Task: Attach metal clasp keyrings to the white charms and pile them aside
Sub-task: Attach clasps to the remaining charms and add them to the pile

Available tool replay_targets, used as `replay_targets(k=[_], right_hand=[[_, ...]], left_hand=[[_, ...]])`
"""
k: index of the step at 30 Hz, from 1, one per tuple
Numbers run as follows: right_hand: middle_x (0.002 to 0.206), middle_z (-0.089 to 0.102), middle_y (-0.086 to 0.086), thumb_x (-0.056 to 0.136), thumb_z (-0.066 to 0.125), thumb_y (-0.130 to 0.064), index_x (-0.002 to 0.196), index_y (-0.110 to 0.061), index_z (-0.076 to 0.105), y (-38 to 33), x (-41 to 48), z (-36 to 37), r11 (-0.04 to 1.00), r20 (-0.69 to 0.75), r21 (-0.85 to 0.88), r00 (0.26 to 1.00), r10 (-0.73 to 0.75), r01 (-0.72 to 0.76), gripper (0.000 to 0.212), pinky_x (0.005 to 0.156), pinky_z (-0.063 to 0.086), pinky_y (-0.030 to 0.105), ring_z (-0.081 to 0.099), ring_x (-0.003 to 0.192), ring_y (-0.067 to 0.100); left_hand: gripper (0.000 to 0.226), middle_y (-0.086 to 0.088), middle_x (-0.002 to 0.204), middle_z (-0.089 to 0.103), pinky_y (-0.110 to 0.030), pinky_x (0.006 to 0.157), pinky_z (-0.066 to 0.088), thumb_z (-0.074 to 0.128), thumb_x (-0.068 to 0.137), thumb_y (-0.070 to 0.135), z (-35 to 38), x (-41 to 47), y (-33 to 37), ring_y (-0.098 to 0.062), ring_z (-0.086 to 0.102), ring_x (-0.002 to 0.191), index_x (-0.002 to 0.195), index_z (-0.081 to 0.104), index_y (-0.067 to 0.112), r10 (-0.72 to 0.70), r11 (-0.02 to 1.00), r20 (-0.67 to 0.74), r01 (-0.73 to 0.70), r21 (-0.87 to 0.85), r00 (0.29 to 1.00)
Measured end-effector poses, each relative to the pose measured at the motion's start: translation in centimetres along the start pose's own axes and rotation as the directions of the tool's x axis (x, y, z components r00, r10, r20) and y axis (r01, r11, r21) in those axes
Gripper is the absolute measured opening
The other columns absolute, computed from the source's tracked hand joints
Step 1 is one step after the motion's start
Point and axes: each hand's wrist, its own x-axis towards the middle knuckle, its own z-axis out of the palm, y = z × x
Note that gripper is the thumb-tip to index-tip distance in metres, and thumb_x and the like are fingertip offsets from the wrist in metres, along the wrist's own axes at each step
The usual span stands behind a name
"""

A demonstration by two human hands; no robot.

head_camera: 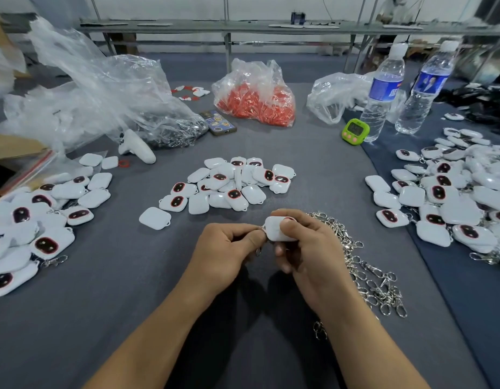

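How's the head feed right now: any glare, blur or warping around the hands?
Head view: left hand pinching a keyring and right hand gripping a charm are sharp at centre; wide-angle warp bows the table toward the edges; light glints on the right pile of charms and the clear bag; soft shadow lies beneath the hands.
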Motion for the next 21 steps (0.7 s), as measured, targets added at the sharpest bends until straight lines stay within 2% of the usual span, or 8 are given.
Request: replay_targets(k=[3,7,10,13,14,16,19,21], right_hand=[[0.070,0.068,0.012,0.096,0.051,0.002,0.091,-0.010,0.075,0.1,0.1,-0.3,0.999,0.002,0.032,1.000,0.017,-0.017,0.027,0.035,0.031,0.022,0.049,0.044,0.016],[0.067,0.066,0.012,0.096,0.052,0.002,0.092,-0.009,0.074,0.5,0.1,-0.2,1.000,-0.034,-0.012,0.999,-0.019,0.019,0.025,0.035,0.033,0.024,0.048,0.043,0.016],[0.064,0.062,0.010,0.093,0.057,0.002,0.086,-0.015,0.075,1.2,0.0,0.2,0.976,-0.068,-0.186,0.990,-0.125,0.111,0.026,0.036,0.037,0.026,0.049,0.045,0.018],[0.062,0.064,0.002,0.088,0.062,-0.005,0.086,-0.021,0.074,1.9,-0.2,0.7,0.903,-0.078,-0.387,0.970,-0.232,0.185,0.020,0.043,0.044,0.029,0.056,0.048,0.018],[0.062,0.064,0.001,0.088,0.062,-0.006,0.086,-0.022,0.074,1.9,-0.2,0.8,0.897,-0.078,-0.399,0.968,-0.240,0.190,0.020,0.044,0.045,0.029,0.056,0.048,0.018],[0.058,0.062,0.003,0.090,0.059,-0.003,0.086,-0.022,0.074,1.7,-0.1,0.6,0.922,-0.081,-0.344,0.972,-0.218,0.178,0.025,0.039,0.041,0.027,0.053,0.043,0.019],[0.059,0.060,0.008,0.094,0.054,0.001,0.088,-0.019,0.075,1.0,-0.2,0.3,0.963,-0.066,-0.235,0.986,-0.150,0.131,0.029,0.038,0.037,0.026,0.047,0.044,0.020],[0.062,0.059,0.010,0.095,0.052,0.002,0.086,-0.016,0.076,0.6,0.0,0.0,0.987,-0.052,-0.145,0.996,-0.077,0.069,0.031,0.037,0.033,0.023,0.045,0.045,0.017]], left_hand=[[0.018,0.007,0.051,0.056,-0.011,0.049,0.036,0.071,0.093,0.022,0.0,0.1,0.2,-0.001,0.043,0.047,0.079,0.082,0.024,-0.041,0.999,0.025,0.042,-0.034,0.999],[0.017,0.007,0.061,0.066,-0.024,0.060,0.044,0.069,0.090,0.031,0.1,-0.2,-0.2,-0.009,0.058,0.060,0.080,0.079,0.021,0.218,0.939,-0.074,-0.189,0.286,0.973],[0.032,0.002,0.056,0.058,-0.034,0.060,0.033,0.059,0.088,0.031,0.2,-0.3,-0.3,-0.019,0.043,0.060,0.061,0.064,0.014,0.410,0.668,0.012,-0.310,0.677,0.912],[0.033,-0.001,0.050,0.053,-0.030,0.060,0.025,0.063,0.082,0.019,0.2,-0.2,-0.2,-0.017,0.031,0.054,0.050,0.053,0.017,0.497,0.469,0.094,-0.359,0.807,0.862],[0.033,0.000,0.051,0.054,-0.030,0.061,0.025,0.062,0.083,0.019,0.3,-0.2,-0.4,-0.017,0.032,0.054,0.051,0.054,0.017,0.489,0.473,0.085,-0.345,0.811,0.868],[0.032,0.002,0.057,0.058,-0.031,0.061,0.025,0.059,0.090,0.024,0.5,-0.4,-0.7,-0.018,0.042,0.057,0.059,0.061,0.017,0.434,0.597,0.011,-0.296,0.745,0.901],[0.023,0.003,0.060,0.062,-0.030,0.057,0.040,0.065,0.093,0.028,0.8,-0.4,-0.6,-0.014,0.053,0.059,0.072,0.071,0.021,0.233,0.885,-0.083,-0.176,0.431,0.969],[0.020,-0.001,0.061,0.061,-0.032,0.057,0.043,0.066,0.093,0.030,0.8,-0.3,-0.2,-0.012,0.051,0.057,0.077,0.073,0.021,0.154,0.945,-0.058,-0.131,0.299,0.986]])
